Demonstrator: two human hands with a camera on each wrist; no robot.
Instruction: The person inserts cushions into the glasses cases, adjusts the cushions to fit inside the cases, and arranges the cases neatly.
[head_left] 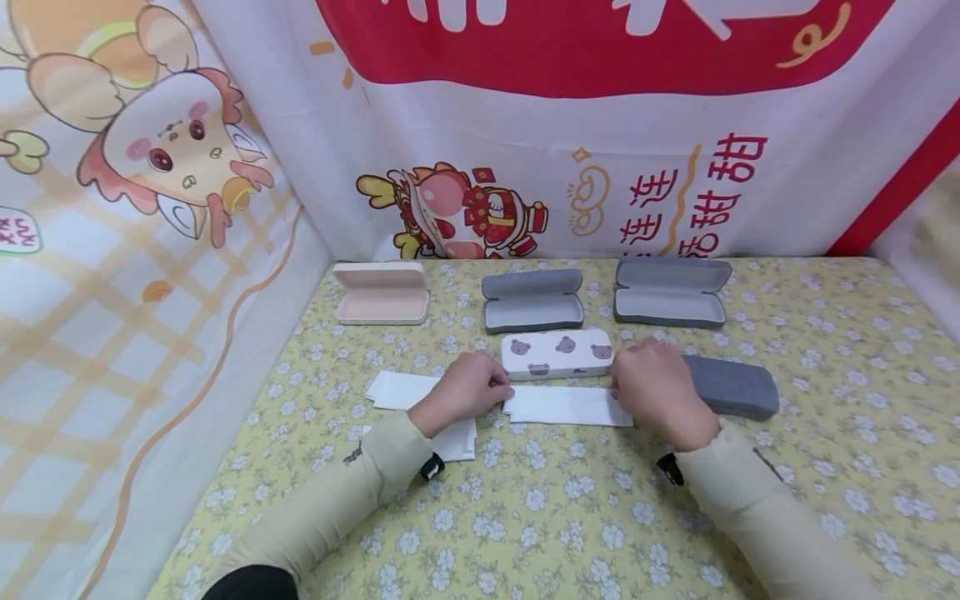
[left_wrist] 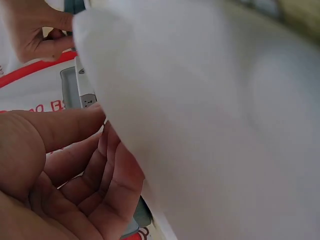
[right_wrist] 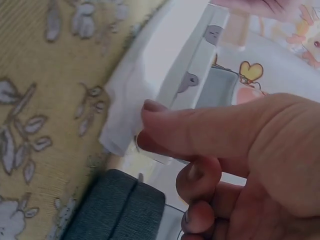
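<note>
A folded white cloth [head_left: 567, 406] lies as a narrow strip between my two hands, just in front of a white glasses case with bear faces [head_left: 557, 353]. My left hand [head_left: 471, 385] pinches its left end between thumb and fingers; in the left wrist view white material [left_wrist: 200, 115] fills the near side, blurred. At the other end, my right hand [head_left: 654, 385] holds the cloth's corner between thumb and index finger, the remaining fingers curled below, as the right wrist view shows. A closed dark grey glasses case [head_left: 733, 387] lies right beside that hand.
Behind stand three open glasses cases: a cream one [head_left: 382, 306], a grey one [head_left: 534, 312] and another grey one [head_left: 669, 306]. More folded white cloths [head_left: 401, 389] lie under and beside the left forearm. A flowered tablecloth [head_left: 562, 517] covers the table; printed curtains [head_left: 585, 125] hang behind.
</note>
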